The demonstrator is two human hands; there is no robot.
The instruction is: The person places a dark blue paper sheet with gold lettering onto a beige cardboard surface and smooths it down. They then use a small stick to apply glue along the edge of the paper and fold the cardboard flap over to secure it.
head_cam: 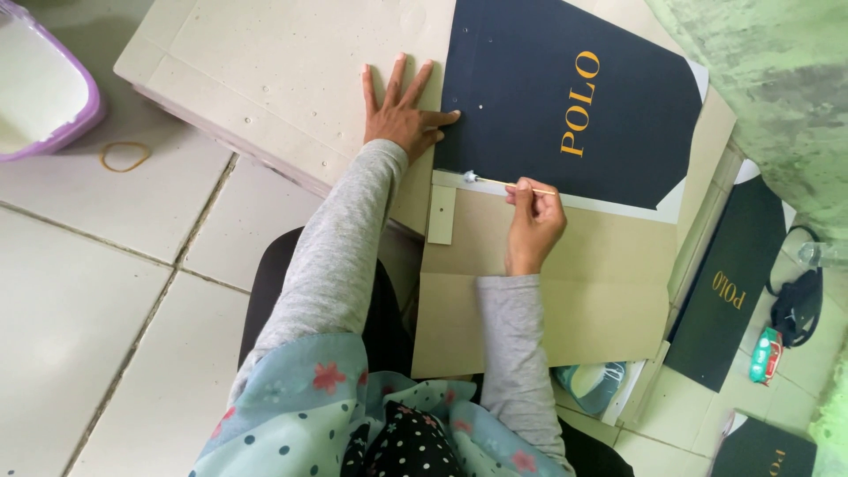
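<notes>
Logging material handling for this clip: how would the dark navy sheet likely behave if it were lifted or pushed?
The dark navy sheet lies flat and thin, so it probably flexes and droops when lifted by one edge. It looks light for its area. The left hand presses on its edge, which suggests it may slide easily over the tan cardboard.

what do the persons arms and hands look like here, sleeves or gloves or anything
Both arms wear long, plain light-grey knit sleeves that end at the wrists. The left hand and right hand are bare: no gloves, and no rings, watch or bracelets that I can make out. Near the shoulders the sleeves disappear under a pale blue-green cloth printed with pink flowers and dark dots.
</notes>
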